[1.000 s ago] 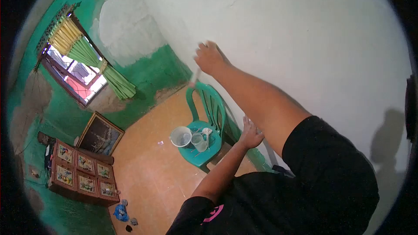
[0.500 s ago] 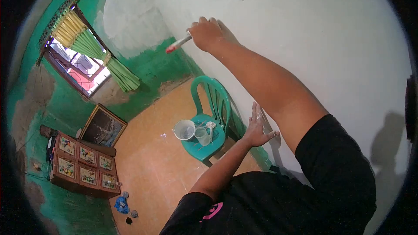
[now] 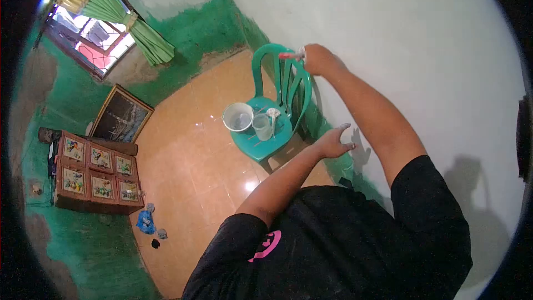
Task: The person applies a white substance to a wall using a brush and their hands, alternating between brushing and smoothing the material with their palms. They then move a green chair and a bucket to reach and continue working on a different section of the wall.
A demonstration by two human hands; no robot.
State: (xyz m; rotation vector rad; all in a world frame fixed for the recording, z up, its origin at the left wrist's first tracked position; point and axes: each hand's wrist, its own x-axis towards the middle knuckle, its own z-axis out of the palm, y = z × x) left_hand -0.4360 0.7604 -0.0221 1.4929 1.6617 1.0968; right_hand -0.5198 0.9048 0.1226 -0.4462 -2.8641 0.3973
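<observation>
My right hand (image 3: 320,59) is closed around a slim tool (image 3: 290,55) with a red end and a whitish shaft. Its other end is hidden by the hand, close to the white wall (image 3: 400,39). My left hand (image 3: 332,143) is held lower, near the base of that wall, with whitish smears on the fingers. Its thumb and fingers are apart and nothing is in them. Beyond it stands a green plastic chair (image 3: 261,147). On the seat are a white bucket (image 3: 237,118), a clear plastic container (image 3: 262,126) and a pale smeared utensil (image 3: 273,114).
Orange tiles cover the floor (image 3: 189,150). On the left are a brown cabinet (image 3: 100,175), a framed picture (image 3: 121,115) leaning on the green wall, and a blue plastic bag (image 3: 145,222). A green curtain (image 3: 133,25) hangs at the window.
My right hand has come down and to the right along the wall with the tool. My left hand has lowered slightly relative to the chair. The view has tilted downward.
</observation>
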